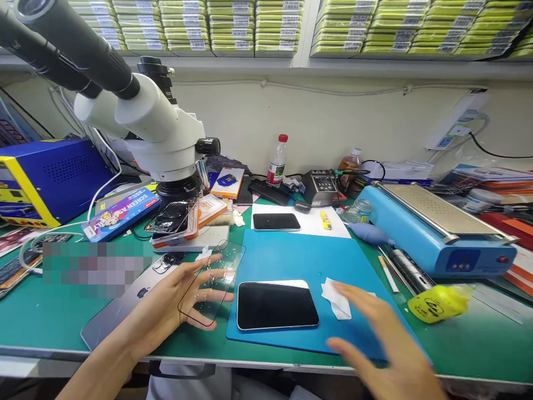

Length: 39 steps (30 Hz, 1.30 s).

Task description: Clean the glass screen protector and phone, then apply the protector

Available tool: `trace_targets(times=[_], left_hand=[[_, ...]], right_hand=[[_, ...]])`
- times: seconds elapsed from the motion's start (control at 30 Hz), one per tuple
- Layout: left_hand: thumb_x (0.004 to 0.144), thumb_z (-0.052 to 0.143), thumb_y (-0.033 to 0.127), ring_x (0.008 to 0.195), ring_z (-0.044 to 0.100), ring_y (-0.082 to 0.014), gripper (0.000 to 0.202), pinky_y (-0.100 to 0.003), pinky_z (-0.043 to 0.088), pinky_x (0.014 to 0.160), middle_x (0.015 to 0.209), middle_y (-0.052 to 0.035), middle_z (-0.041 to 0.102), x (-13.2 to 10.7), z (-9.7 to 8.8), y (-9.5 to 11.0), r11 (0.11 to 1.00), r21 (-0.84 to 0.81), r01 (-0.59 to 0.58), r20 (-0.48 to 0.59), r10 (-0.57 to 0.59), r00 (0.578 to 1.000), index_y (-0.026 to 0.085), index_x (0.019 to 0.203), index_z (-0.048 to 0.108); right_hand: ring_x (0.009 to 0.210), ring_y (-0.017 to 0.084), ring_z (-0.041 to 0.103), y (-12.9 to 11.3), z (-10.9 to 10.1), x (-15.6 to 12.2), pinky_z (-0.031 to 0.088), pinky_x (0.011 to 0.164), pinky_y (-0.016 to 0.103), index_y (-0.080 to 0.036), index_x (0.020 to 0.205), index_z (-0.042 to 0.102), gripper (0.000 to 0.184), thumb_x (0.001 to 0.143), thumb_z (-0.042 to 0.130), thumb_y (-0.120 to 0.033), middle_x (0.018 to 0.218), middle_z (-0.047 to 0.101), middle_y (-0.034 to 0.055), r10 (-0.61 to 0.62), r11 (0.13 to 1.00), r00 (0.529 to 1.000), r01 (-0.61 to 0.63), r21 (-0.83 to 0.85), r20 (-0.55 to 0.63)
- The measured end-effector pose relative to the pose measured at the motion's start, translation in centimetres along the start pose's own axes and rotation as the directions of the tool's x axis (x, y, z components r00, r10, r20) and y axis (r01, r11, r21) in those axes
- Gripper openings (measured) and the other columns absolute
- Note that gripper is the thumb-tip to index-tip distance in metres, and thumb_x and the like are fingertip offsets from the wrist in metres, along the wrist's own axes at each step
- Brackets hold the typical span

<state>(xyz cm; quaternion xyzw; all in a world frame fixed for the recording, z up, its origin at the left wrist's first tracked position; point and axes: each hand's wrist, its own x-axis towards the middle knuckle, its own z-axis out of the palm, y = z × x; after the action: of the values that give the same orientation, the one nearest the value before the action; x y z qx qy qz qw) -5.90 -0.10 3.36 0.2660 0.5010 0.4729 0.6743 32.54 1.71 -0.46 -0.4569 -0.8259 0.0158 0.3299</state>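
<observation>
My left hand (204, 289) carries a clear phone screen protector (222, 275) with a thin black border. Its fingers show spread behind the tilted sheet, and small droplets or specks dot the surface. To the right, a phone (277, 305) with a dark screen lies face up on the blue mat (291, 255). My right hand (375, 333), slightly blurred, hovers over the mat's right side with thumb and fingers apart. Beside its fingertips is a crumpled white wipe (336, 300); whether they touch it, I cannot tell.
A microscope (162, 139) towers at the left, above a large phone-shaped grey panel (133, 300). Behind the mat lies another phone (276, 221) on white paper. On the right stand a blue heating machine (437, 233), a yellow bottle (437, 304) and an air blower (368, 233).
</observation>
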Motion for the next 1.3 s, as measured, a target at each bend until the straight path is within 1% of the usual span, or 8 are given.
trace_targets(times=[0.1,0.2,0.6,0.8,1.0,1.1,1.2,1.3], left_hand=[[0.113,0.052,0.042,0.112,0.08,-0.0344,0.057,-0.037,0.07,0.058,0.16,-0.0195,0.062,0.1,-0.3,-0.2,1.0,0.01,0.004,0.001,-0.004,1.0,0.024,0.166,0.043],[0.112,0.053,0.045,0.101,0.081,-0.0318,0.058,-0.036,0.068,0.052,0.154,-0.0195,0.065,0.0,-0.5,-0.1,0.999,0.028,0.017,0.009,-0.018,1.0,0.022,0.165,0.044],[0.109,0.054,0.055,0.066,0.079,-0.0244,0.053,-0.027,0.06,0.035,0.112,-0.0116,0.076,0.2,-0.9,0.8,0.993,0.106,0.058,0.109,-0.069,0.992,0.022,0.149,0.063],[0.109,0.051,0.06,0.063,0.079,-0.023,0.057,-0.021,0.055,0.032,0.109,-0.0143,0.078,1.2,1.6,0.3,0.973,0.219,0.07,0.197,-0.114,0.974,0.016,0.143,0.064],[0.108,0.054,0.062,0.059,0.075,-0.0188,0.057,-0.018,0.051,0.032,0.101,-0.0121,0.08,2.6,4.4,-0.2,0.94,0.338,0.053,0.232,-0.138,0.963,0.015,0.139,0.066],[0.108,0.052,0.063,0.06,0.074,-0.0181,0.061,-0.018,0.051,0.035,0.103,-0.0139,0.082,3.5,4.8,-0.6,0.913,0.408,0.026,0.247,-0.137,0.959,0.014,0.141,0.066],[0.106,0.048,0.068,0.06,0.072,-0.0179,0.07,-0.02,0.05,0.036,0.106,-0.0158,0.083,4.5,4.9,-1.0,0.868,0.496,-0.015,0.259,-0.131,0.957,0.012,0.144,0.065],[0.106,0.044,0.072,0.06,0.069,-0.0174,0.072,-0.021,0.045,0.036,0.109,-0.0139,0.083,5.1,5.2,-1.3,0.794,0.603,-0.081,0.259,-0.098,0.961,0.014,0.143,0.066]], right_hand=[[0.153,0.028,0.055,-3.1,1.3,3.9,0.054,0.122,0.048,-0.041,0.169,0.037,0.081,0.099,0.074,-0.058,0.17,0.052,0.0007,-0.103,0.994,0.938,0.084,0.07,0.33],[0.157,0.032,0.051,-4.0,2.2,6.4,0.05,0.125,0.052,-0.032,0.168,0.043,0.092,0.091,0.084,-0.06,0.17,0.052,0.006,-0.08,0.995,0.883,0.04,0.097,0.463],[0.139,0.031,0.062,-2.4,3.1,10.2,0.054,0.117,0.054,-0.026,0.161,0.052,0.079,0.092,0.086,-0.045,0.149,0.067,0.0118,-0.072,0.991,0.897,0.016,0.131,0.437],[0.136,0.031,0.064,0.2,3.9,14.0,0.055,0.112,0.058,-0.022,0.149,0.061,0.058,0.101,0.075,-0.051,0.152,0.062,0.0127,-0.101,0.986,0.887,0.028,0.164,0.452],[0.13,0.024,0.069,2.5,0.2,9.9,0.056,0.112,0.045,-0.025,0.145,0.064,0.046,0.117,0.037,-0.05,0.14,0.073,0.0097,0.151,0.989,0.981,-0.149,-0.022,0.123],[0.109,0.025,0.077,3.7,-1.6,5.8,0.06,0.086,0.038,-0.024,0.129,0.072,0.048,0.117,0.034,-0.049,0.125,0.078,0.0088,0.259,0.949,0.96,-0.273,-0.157,-0.104],[0.093,0.024,0.078,4.4,-2.0,2.6,0.054,0.063,0.034,-0.028,0.116,0.08,0.053,0.112,0.038,-0.061,0.115,0.08,0.0051,0.24,0.931,0.963,-0.264,-0.252,-0.122],[0.098,0.025,0.078,4.9,-1.4,1.0,0.055,0.066,0.036,-0.03,0.111,0.083,0.066,0.111,0.031,-0.071,0.113,0.081,0.0045,0.208,0.926,0.974,-0.227,-0.302,-0.094]])
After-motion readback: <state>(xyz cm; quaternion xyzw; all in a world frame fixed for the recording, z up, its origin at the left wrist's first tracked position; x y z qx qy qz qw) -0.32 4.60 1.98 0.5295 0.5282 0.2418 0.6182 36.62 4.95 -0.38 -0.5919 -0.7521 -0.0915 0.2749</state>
